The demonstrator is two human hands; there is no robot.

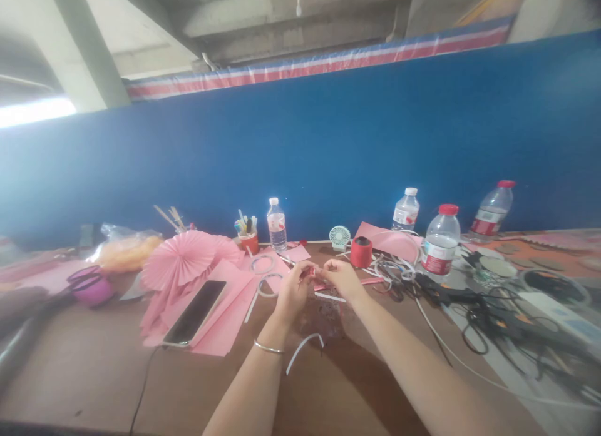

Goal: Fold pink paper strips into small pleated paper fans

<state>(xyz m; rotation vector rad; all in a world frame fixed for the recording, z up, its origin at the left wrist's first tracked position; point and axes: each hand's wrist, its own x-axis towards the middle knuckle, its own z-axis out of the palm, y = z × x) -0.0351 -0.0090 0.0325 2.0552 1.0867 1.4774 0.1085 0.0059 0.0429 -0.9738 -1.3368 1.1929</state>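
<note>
My left hand point(295, 289) and my right hand point(342, 278) meet above the middle of the brown table point(206, 392), fingertips pinched close together. A small reddish piece point(310, 271) shows between the fingers, too small and blurred for me to name. A metal bangle point(269, 347) circles my left wrist. Just below the hands lies a curved white strip point(303, 351), and a straight white strip point(330, 296) is under the right fingers. Left of my left hand are white rings point(268, 286). Beyond my right hand stands a red cylinder with a dark top point(361, 253).
Pink paper sheets and a folded paper fan point(184, 261) lie at left under a phone point(196, 312). Several bottles stand along the blue wall point(328, 142), one being a red-capped bottle point(440, 245). Tangled black cables point(488, 314) cover the right side. A small fan point(340, 237) is behind.
</note>
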